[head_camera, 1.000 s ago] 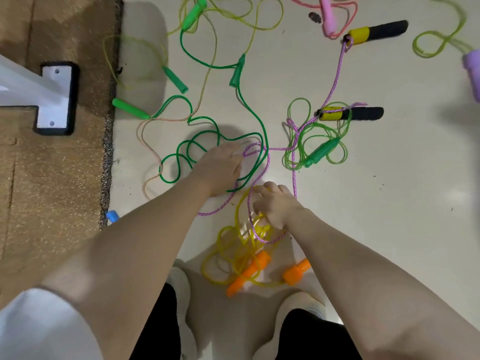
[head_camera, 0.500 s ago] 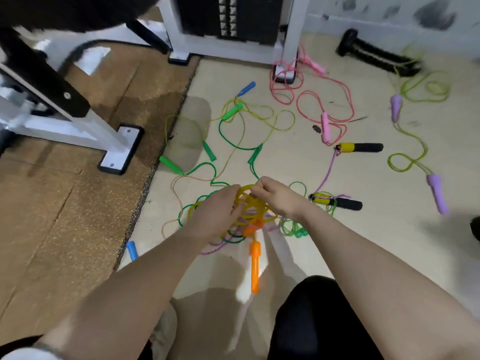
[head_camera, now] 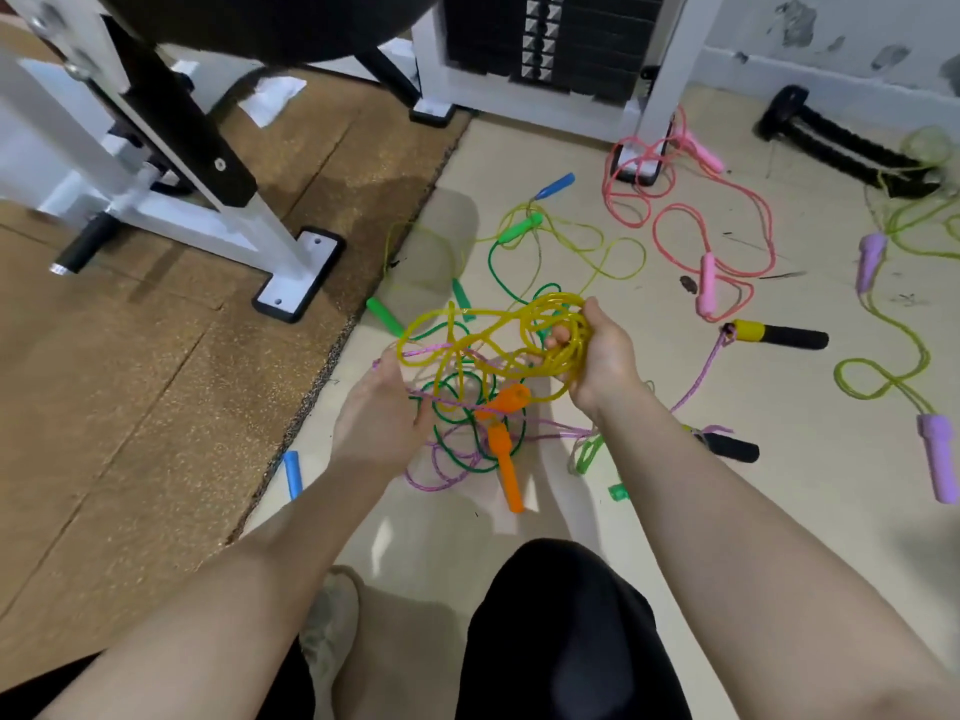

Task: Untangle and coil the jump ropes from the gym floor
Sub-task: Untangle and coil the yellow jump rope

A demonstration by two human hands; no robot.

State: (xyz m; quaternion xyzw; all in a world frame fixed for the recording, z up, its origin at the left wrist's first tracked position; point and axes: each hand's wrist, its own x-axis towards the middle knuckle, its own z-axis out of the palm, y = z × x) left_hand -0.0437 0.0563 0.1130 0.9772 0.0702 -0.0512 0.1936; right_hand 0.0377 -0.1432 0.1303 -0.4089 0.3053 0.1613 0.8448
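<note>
A yellow jump rope (head_camera: 498, 337) with two orange handles (head_camera: 505, 462) hangs in tangled loops between my hands, lifted off the floor. My right hand (head_camera: 597, 358) grips a bundle of its loops. My left hand (head_camera: 382, 407) holds the loops' left side together with a purple braided rope (head_camera: 447, 402) that threads through the tangle. Under them on the beige floor lie a dark green rope (head_camera: 462, 449) and more purple cord. One orange handle dangles down, the other sits just above it.
Other ropes lie scattered: a pink one (head_camera: 706, 262) ahead, lime ropes with lilac handles (head_camera: 937, 457) at the right, black-and-yellow handles (head_camera: 779, 335), green handles (head_camera: 384, 317), blue handles (head_camera: 292, 472). White gym-machine feet (head_camera: 298, 275) stand on a brown mat (head_camera: 156, 387) at left.
Both hands have lifted the yellow rope from the floor and pulled apart, spreading its loops. The view has tilted up from the floor toward the machines.
</note>
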